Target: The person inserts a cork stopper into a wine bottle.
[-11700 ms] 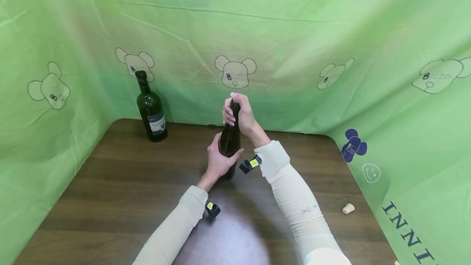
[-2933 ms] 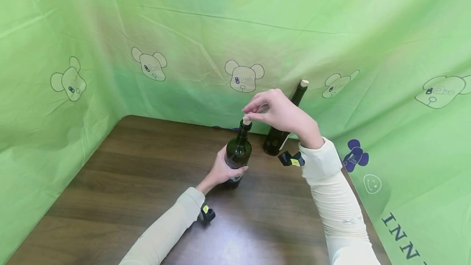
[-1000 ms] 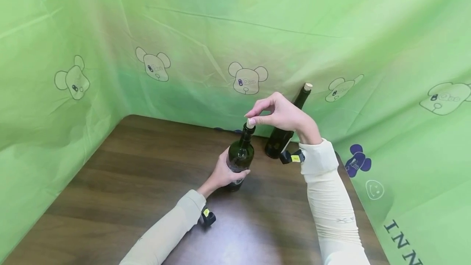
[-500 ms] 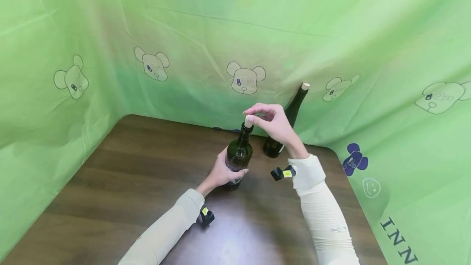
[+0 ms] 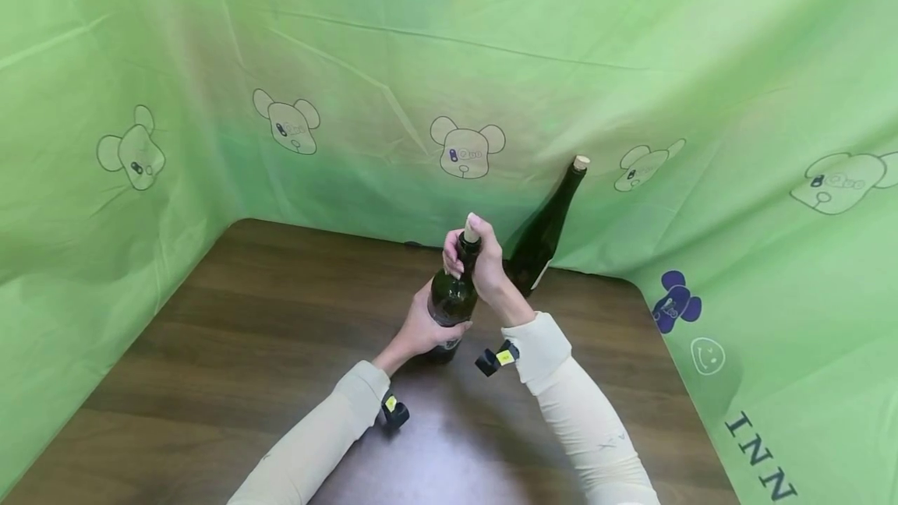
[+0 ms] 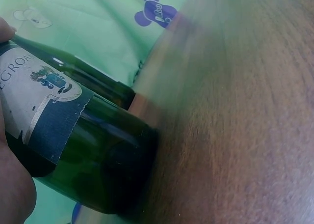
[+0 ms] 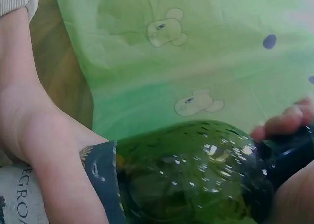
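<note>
A dark green wine bottle (image 5: 452,294) stands upright mid-table, its torn label (image 6: 54,86) showing in the left wrist view. My left hand (image 5: 424,326) grips its body low down, thumb across the front. My right hand (image 5: 484,259) wraps its fingers round the neck, and the thumb presses on top of a pale cork (image 5: 471,234) that sticks up from the mouth. In the right wrist view the bottle's green shoulder (image 7: 191,170) lies between the two hands.
Behind and to the right, a slimmer dark bottle (image 5: 550,228) with a cork (image 5: 581,163) in its mouth stands by the green cloth (image 5: 351,100) that surrounds the brown wooden table (image 5: 231,349) at the back and sides.
My right hand has gone from pinching the cork above the mouth to gripping the neck, thumb on the cork. Earlier, both hands were on the slimmer bottle, which now stands at the back right.
</note>
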`<state>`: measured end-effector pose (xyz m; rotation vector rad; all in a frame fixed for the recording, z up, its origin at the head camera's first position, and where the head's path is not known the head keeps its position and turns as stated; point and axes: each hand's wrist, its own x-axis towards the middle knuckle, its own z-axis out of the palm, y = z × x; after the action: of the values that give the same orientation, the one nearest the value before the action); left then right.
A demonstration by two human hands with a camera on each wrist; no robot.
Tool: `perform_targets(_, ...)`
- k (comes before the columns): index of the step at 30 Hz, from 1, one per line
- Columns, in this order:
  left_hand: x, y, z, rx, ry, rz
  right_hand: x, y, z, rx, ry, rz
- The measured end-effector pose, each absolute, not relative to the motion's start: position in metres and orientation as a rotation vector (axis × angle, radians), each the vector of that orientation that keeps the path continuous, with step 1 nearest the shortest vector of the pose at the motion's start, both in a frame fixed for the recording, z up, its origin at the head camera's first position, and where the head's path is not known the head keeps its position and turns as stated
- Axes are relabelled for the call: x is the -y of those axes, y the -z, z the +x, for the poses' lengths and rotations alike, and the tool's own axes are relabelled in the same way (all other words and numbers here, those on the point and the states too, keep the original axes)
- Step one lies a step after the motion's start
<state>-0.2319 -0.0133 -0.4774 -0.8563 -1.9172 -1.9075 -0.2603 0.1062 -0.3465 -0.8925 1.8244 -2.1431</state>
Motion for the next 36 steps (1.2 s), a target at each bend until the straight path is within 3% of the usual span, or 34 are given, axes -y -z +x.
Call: perform_targets(36, 0.008, 0.4822, -0.2303, 1.912, 1.865, -0.77, -0.1059, 0.3438, -0.2685, -1.709, 2.044, -0.949)
